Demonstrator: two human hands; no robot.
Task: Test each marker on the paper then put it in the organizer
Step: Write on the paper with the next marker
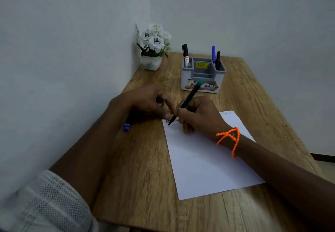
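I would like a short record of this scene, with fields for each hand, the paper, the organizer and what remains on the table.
right hand: writing with green-ended marker, tip on paper
left hand: holding a small dark thing, probably the cap; fingertips at paper edge
paper: small marks near top
organizer: three markers standing in it
table: blue-ended marker lying under left wrist

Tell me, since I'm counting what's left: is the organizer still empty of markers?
No: the organizer already holds three markers, a black one at its left end and a blue and black pair at its right.
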